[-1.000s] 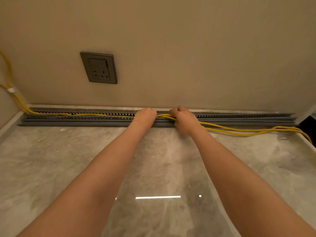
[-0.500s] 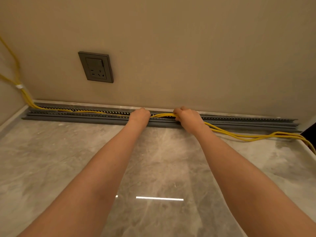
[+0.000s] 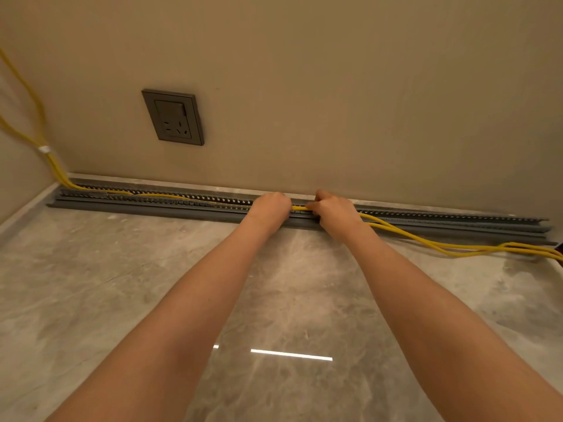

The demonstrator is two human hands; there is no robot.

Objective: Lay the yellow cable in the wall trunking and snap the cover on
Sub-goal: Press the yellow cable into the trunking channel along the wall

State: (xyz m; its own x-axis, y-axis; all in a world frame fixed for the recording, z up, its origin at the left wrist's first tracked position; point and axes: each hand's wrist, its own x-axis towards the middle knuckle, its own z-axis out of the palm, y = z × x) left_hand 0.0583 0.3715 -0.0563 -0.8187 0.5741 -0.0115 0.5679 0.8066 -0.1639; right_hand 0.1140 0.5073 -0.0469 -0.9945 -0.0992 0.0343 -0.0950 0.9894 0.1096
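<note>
Since a moment ago the left hand (image 3: 271,205) has slid right along the long grey slotted plastic trunking (image 3: 182,205), nearer the right hand (image 3: 336,210). Both arms reach straight out. Its fingers curl down over the thin yellow cable (image 3: 426,243), but I cannot tell whether they grip it. The right hand pinches the cable, which lies in the channel leftward and trails onto the grey marble floor (image 3: 91,284) rightward.

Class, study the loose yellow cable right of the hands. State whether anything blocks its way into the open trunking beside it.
Nothing visible does. Right of the right hand, the yellow cable lies loose on the floor before the trunking, whose channel there shows open and uncovered.
</note>
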